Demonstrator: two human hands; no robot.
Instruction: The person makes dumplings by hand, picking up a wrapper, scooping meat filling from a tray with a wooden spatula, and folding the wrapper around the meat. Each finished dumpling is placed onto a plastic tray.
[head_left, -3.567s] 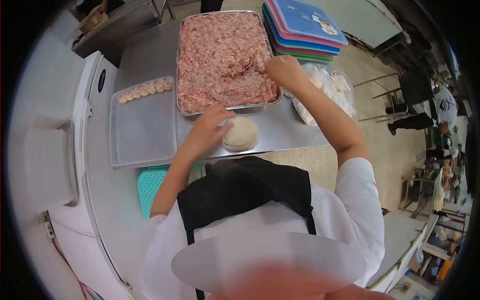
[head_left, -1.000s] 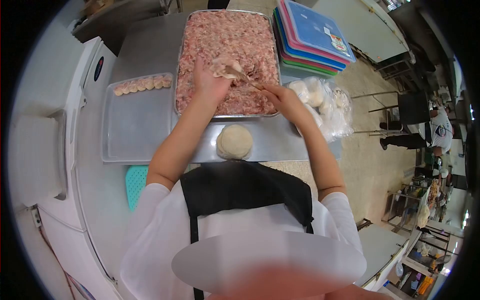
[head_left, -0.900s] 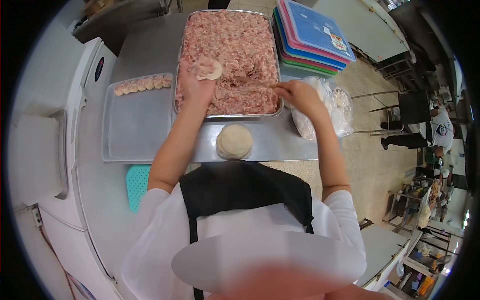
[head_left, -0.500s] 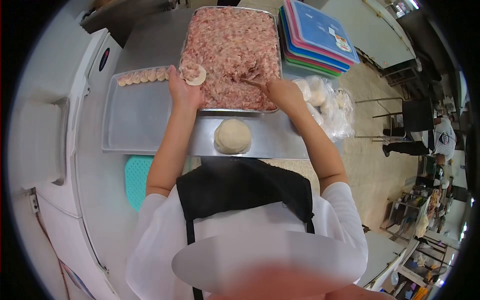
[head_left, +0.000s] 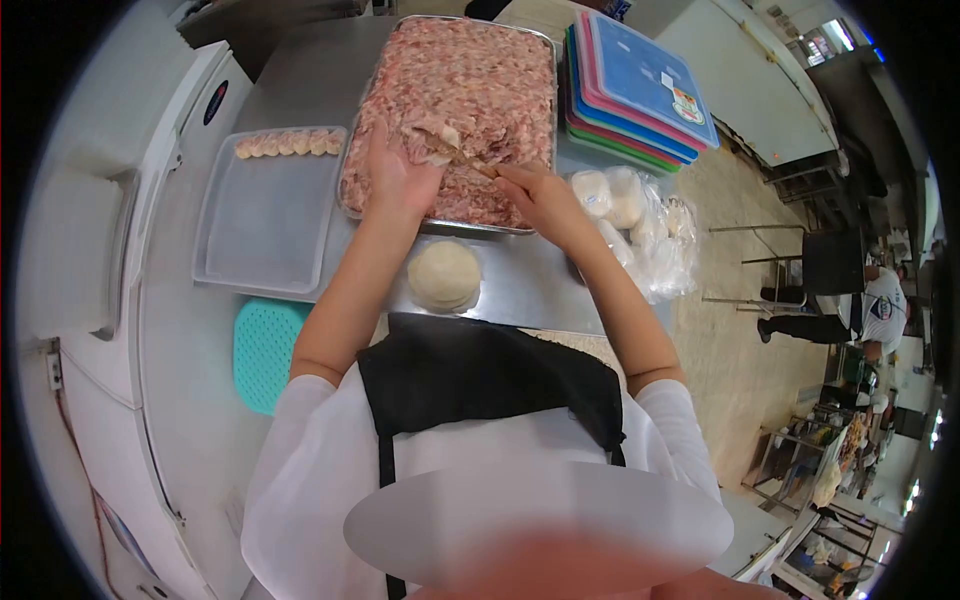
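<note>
My left hand cups a round dumpling wrapper with ground meat on it, over the tray's left half. The fingers of my right hand are closed on a thin wooden spatula, whose tip reaches the filling on the wrapper. Beneath both hands lies a large mass of ground meat in a metal tray, with a hollow dug near the right hand. A stack of round wrappers stands between my forearms.
Left of the meat is a translucent plastic tray with a row of filled dumplings along its far edge. Stacked colored lids and plastic-bagged wrappers are on the right. A teal perforated stool stands lower left. Another person is farther right.
My left hand has moved right with the wrapper, from the plastic tray's edge to over the meat. The spatula has come out of the meat and up to the wrapper.
</note>
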